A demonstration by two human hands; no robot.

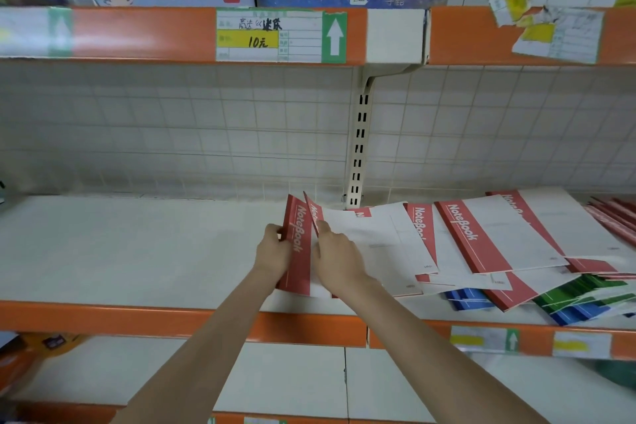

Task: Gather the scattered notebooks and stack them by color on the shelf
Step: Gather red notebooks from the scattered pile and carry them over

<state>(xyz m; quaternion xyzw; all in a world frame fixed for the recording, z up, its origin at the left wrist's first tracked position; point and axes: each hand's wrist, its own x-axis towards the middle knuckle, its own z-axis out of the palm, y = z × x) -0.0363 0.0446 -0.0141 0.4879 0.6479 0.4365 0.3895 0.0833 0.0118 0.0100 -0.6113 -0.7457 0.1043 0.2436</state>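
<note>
Head view: left hand point(273, 249) grips red notebook point(298, 251); right hand point(339, 260) seemingly pinches another.

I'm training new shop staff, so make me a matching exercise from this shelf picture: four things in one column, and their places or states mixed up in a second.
Things:
1. left hand
2. right hand
3. blue notebooks
4. price tag

Places or states:
A. on the upper shelf's orange edge
B. grips the spine of a raised red notebook
C. under the scattered red ones, near the shelf's front
D. lifts the next red notebook's cover

Pairs: 1-B, 2-D, 3-C, 4-A
</note>
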